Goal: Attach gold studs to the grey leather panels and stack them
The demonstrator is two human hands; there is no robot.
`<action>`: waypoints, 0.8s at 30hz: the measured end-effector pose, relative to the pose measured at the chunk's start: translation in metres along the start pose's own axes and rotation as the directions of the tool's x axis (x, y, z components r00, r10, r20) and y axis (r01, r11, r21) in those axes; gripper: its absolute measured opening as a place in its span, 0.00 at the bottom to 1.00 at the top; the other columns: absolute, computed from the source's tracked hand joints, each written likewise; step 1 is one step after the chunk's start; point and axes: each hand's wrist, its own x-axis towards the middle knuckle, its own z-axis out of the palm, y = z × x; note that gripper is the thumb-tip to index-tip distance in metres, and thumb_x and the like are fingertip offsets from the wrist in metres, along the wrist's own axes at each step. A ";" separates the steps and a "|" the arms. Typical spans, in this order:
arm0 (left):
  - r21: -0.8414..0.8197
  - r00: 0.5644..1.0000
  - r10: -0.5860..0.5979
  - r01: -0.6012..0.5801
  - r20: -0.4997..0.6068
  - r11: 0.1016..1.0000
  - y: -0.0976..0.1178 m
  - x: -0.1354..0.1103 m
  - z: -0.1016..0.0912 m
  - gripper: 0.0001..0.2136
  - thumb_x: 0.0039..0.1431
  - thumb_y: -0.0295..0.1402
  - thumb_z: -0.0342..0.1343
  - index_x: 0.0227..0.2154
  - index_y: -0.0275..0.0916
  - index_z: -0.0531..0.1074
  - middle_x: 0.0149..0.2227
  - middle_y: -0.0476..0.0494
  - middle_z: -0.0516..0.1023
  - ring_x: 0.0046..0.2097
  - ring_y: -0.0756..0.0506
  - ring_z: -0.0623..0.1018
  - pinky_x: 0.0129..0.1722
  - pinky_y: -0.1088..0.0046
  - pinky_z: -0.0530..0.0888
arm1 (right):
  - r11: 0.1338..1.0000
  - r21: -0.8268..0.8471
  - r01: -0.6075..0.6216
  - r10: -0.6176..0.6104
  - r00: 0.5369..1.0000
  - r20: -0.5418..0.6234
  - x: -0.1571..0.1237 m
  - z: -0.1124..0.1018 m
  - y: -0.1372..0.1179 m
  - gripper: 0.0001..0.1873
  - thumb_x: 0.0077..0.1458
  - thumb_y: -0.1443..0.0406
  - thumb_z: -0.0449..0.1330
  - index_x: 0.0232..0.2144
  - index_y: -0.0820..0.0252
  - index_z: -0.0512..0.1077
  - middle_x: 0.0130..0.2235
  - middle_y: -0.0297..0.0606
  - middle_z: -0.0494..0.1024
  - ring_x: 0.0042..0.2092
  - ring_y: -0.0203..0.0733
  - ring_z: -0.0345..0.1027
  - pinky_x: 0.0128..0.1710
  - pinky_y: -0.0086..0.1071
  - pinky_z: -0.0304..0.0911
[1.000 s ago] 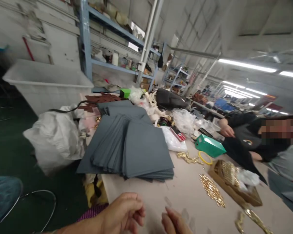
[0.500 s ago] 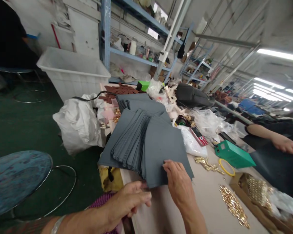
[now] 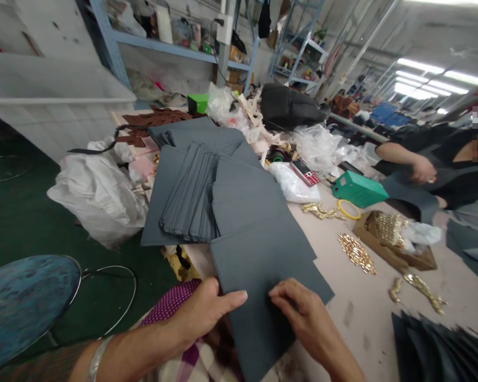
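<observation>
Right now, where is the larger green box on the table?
In the head view, the larger green box lies right of centre, just beyond the yellow ring and near a co-worker's hand.

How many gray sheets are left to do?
Done: maybe the dark fanned pile at the right edge, though I cannot tell. In hand: one sheet, gripped by the left hand, with the right hand resting on it. Left: the big fanned stack behind it, too many to count.
</observation>
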 end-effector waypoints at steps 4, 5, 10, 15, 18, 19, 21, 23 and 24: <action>0.028 0.997 0.020 -0.022 0.076 0.999 -0.007 0.002 0.006 0.16 0.55 0.44 0.62 0.41 0.38 0.76 0.42 0.43 0.82 0.45 0.38 0.78 0.47 0.64 0.74 | 0.959 0.250 -0.132 0.178 0.969 -0.173 0.004 0.018 0.009 0.11 0.58 0.58 0.59 0.33 0.56 0.79 0.33 0.37 0.79 0.36 0.42 0.71 0.37 0.33 0.64; 0.020 0.997 0.033 -0.034 0.074 0.999 -0.007 0.004 0.008 0.16 0.55 0.43 0.63 0.42 0.38 0.76 0.42 0.42 0.82 0.44 0.38 0.78 0.47 0.64 0.74 | 0.939 0.302 -0.161 0.220 0.960 -0.172 0.004 0.022 0.011 0.11 0.57 0.58 0.60 0.34 0.57 0.79 0.31 0.36 0.78 0.34 0.41 0.71 0.35 0.32 0.64; -0.049 0.998 0.024 -0.021 0.053 0.999 -0.007 0.010 0.015 0.22 0.51 0.41 0.66 0.48 0.39 0.74 0.48 0.41 0.80 0.50 0.38 0.77 0.50 0.63 0.74 | 0.837 0.506 -0.208 0.304 0.946 -0.114 0.007 0.028 0.012 0.12 0.52 0.57 0.63 0.31 0.60 0.78 0.26 0.34 0.76 0.28 0.37 0.67 0.29 0.29 0.63; -0.105 0.997 -0.051 0.057 0.056 0.993 -0.001 0.008 0.019 0.25 0.46 0.42 0.68 0.47 0.40 0.75 0.47 0.40 0.81 0.48 0.37 0.78 0.48 0.61 0.74 | 0.828 0.525 -0.197 0.285 0.954 -0.091 0.012 0.031 0.007 0.11 0.52 0.58 0.64 0.30 0.61 0.77 0.24 0.32 0.73 0.27 0.34 0.64 0.26 0.27 0.61; -0.110 0.992 -0.118 0.122 0.046 0.986 0.001 0.005 0.021 0.25 0.44 0.41 0.69 0.46 0.40 0.75 0.45 0.40 0.82 0.46 0.37 0.79 0.46 0.60 0.74 | 0.820 0.536 -0.201 0.289 0.954 -0.083 0.013 0.031 0.007 0.11 0.52 0.58 0.64 0.30 0.61 0.77 0.25 0.32 0.74 0.27 0.34 0.65 0.26 0.26 0.63; -0.126 0.990 -0.134 0.138 0.042 0.982 0.001 0.005 0.022 0.25 0.44 0.41 0.69 0.47 0.40 0.75 0.45 0.40 0.82 0.46 0.37 0.79 0.46 0.60 0.74 | 0.817 0.540 -0.204 0.291 0.953 -0.081 0.013 0.031 0.007 0.11 0.52 0.58 0.64 0.30 0.61 0.76 0.25 0.32 0.74 0.27 0.34 0.66 0.26 0.26 0.63; -0.181 0.987 -0.151 0.159 0.056 0.971 -0.001 0.003 0.023 0.27 0.42 0.41 0.70 0.48 0.40 0.75 0.46 0.38 0.81 0.47 0.37 0.79 0.46 0.59 0.74 | 0.811 0.548 -0.205 0.294 0.953 -0.079 0.013 0.030 0.007 0.12 0.52 0.57 0.65 0.29 0.61 0.76 0.25 0.32 0.74 0.27 0.34 0.66 0.26 0.26 0.63; -0.228 0.985 -0.153 0.168 0.079 0.959 -0.003 0.002 0.024 0.29 0.42 0.40 0.71 0.50 0.41 0.74 0.48 0.38 0.81 0.48 0.36 0.78 0.48 0.58 0.73 | 0.800 0.565 -0.202 0.294 0.953 -0.075 0.013 0.029 0.009 0.14 0.50 0.55 0.66 0.28 0.60 0.76 0.24 0.32 0.74 0.26 0.34 0.66 0.26 0.27 0.64; -0.236 0.984 -0.158 0.174 0.088 0.956 -0.004 0.001 0.025 0.30 0.42 0.40 0.70 0.51 0.41 0.74 0.48 0.38 0.80 0.48 0.36 0.78 0.48 0.59 0.74 | 0.791 0.577 -0.202 0.293 0.954 -0.069 0.013 0.029 0.009 0.15 0.49 0.54 0.67 0.28 0.60 0.76 0.24 0.32 0.74 0.26 0.34 0.67 0.26 0.27 0.64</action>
